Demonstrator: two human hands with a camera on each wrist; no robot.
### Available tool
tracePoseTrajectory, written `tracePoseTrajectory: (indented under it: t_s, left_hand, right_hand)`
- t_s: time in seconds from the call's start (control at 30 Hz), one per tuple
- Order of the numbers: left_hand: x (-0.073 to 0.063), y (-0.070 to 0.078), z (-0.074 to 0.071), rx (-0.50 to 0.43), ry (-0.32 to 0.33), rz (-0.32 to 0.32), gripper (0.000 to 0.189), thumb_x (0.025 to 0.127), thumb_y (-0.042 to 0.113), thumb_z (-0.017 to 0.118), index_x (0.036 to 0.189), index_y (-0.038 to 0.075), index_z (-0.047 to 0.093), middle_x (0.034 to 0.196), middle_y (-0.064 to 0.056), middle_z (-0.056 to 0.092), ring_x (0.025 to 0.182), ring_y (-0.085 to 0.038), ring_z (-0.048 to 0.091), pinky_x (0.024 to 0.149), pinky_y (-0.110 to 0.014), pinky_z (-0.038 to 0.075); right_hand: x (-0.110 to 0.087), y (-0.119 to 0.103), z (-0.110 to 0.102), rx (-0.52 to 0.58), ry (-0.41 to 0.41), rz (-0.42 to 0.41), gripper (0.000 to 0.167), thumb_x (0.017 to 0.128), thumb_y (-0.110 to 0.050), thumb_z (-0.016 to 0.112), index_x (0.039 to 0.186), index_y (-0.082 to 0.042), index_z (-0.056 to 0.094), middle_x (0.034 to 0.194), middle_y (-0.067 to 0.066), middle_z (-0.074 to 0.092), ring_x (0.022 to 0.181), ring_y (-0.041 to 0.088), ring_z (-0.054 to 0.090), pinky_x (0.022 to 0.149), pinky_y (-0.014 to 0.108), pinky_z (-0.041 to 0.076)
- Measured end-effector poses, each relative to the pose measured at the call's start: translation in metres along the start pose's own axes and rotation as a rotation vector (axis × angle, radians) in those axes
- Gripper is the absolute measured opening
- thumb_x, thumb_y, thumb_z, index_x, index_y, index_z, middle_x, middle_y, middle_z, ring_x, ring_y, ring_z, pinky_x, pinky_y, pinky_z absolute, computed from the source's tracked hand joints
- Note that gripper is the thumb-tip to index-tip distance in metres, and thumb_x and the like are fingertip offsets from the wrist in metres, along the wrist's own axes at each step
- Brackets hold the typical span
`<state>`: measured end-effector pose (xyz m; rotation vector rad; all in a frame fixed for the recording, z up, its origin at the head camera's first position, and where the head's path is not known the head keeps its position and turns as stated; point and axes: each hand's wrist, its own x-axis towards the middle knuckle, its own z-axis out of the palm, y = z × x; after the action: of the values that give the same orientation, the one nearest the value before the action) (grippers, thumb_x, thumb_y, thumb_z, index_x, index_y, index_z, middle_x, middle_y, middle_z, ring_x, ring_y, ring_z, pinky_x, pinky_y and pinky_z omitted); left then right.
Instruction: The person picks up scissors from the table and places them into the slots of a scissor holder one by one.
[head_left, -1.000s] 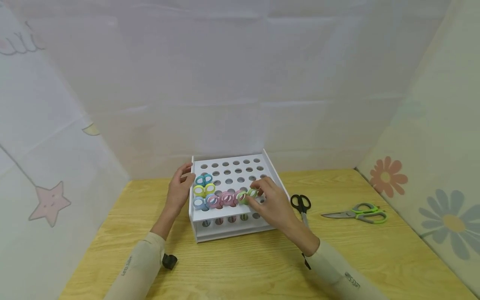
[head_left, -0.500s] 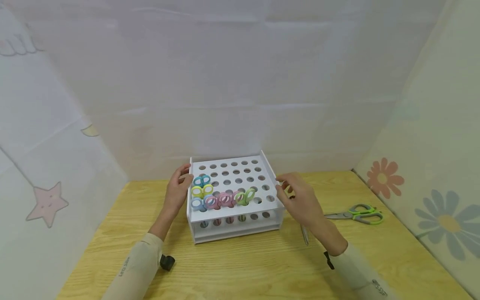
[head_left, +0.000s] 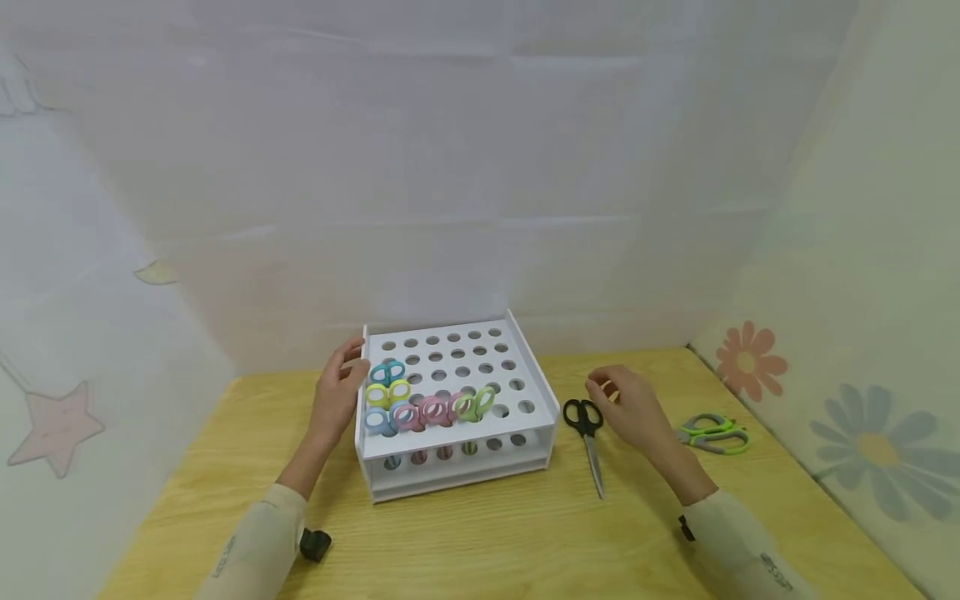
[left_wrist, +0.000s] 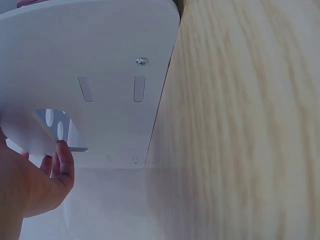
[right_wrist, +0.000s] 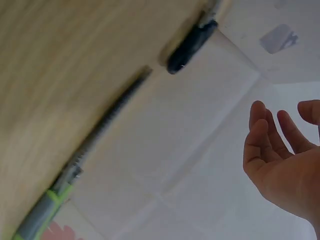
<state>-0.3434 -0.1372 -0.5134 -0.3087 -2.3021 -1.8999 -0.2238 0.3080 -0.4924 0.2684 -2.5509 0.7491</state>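
Note:
A white rack (head_left: 447, 434) with rows of round holes stands on the table. My left hand (head_left: 337, 396) rests against its left side panel (left_wrist: 110, 45), fingers loosely bent beside the cutout. Scissors hang handles-up in the rack's left column and front row: teal scissors (head_left: 387, 373), yellow scissors (head_left: 387, 394), light blue scissors (head_left: 385, 422), pink scissors (head_left: 438, 410) and green scissors (head_left: 475, 405). Right of the rack, my right hand (head_left: 630, 408) hovers with relaxed fingers and holds nothing. Black-handled scissors (head_left: 584, 419) lie just left of it.
Grey-and-green scissors (head_left: 712, 434) lie on the wooden table (head_left: 480, 542) to the right, their blades partly hidden by my right hand in the head view. A pale cloth wall (head_left: 420, 192) rises behind the rack, with more printed walls at both sides.
My right hand has left the green scissors in the rack's front row and moved right, past the rack's side to beyond the black-handled scissors. My left hand stays at the rack. The head view shifts slightly.

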Motion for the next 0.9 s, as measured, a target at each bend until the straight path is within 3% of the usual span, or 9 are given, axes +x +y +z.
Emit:
tracePoseTrajectory:
  t_s: [0.23,0.5,0.63,0.73,0.9]
  left_hand:
    - [0.001,-0.003,-0.006,0.000,0.018,0.017,0.051,0.105,0.040,0.052,0.153,0.021,0.046,0.149,-0.011,0.046,0.126,-0.034,0.049,0.101,-0.055,0.042]
    - [0.000,-0.004,0.000,-0.014,-0.002,0.021,0.053,0.106,0.039,0.051,0.154,0.018,0.043,0.149,-0.012,0.045,0.126,-0.034,0.048,0.100,-0.055,0.043]
    - [0.000,-0.005,-0.001,-0.005,0.004,0.022,0.052,0.106,0.040,0.050,0.154,0.019,0.043,0.149,-0.011,0.045,0.126,-0.034,0.048,0.101,-0.055,0.043]
    - [0.001,-0.006,-0.002,-0.003,0.009,0.023,0.051,0.106,0.039,0.050,0.153,0.020,0.044,0.149,-0.011,0.045,0.126,-0.034,0.048,0.101,-0.055,0.042]
    - [0.002,-0.006,0.000,-0.003,-0.005,0.018,0.051,0.107,0.038,0.049,0.154,0.020,0.043,0.150,-0.012,0.044,0.128,-0.035,0.047,0.103,-0.057,0.041]
  right_hand:
    - [0.004,0.009,0.018,-0.003,-0.183,0.029,0.013,0.098,-0.006,0.067,0.108,0.001,0.070,0.097,0.007,0.067,0.083,0.022,0.063,0.070,0.040,0.054]
    - [0.000,0.014,0.024,-0.045,-0.340,0.208,0.017,0.097,-0.006,0.068,0.108,0.006,0.068,0.094,0.010,0.065,0.080,0.023,0.060,0.066,0.039,0.053]
    - [0.001,0.015,0.031,-0.099,-0.354,0.255,0.017,0.098,-0.010,0.067,0.105,0.006,0.067,0.089,0.010,0.063,0.073,0.021,0.056,0.062,0.035,0.050]
    - [0.004,0.017,0.038,-0.156,-0.339,0.273,0.019,0.099,-0.014,0.066,0.090,0.002,0.065,0.077,0.008,0.059,0.063,0.018,0.052,0.055,0.031,0.045]
    - [0.007,0.021,0.043,-0.201,-0.333,0.340,0.037,0.099,-0.019,0.066,0.066,-0.006,0.055,0.057,0.005,0.050,0.047,0.014,0.042,0.045,0.027,0.035]
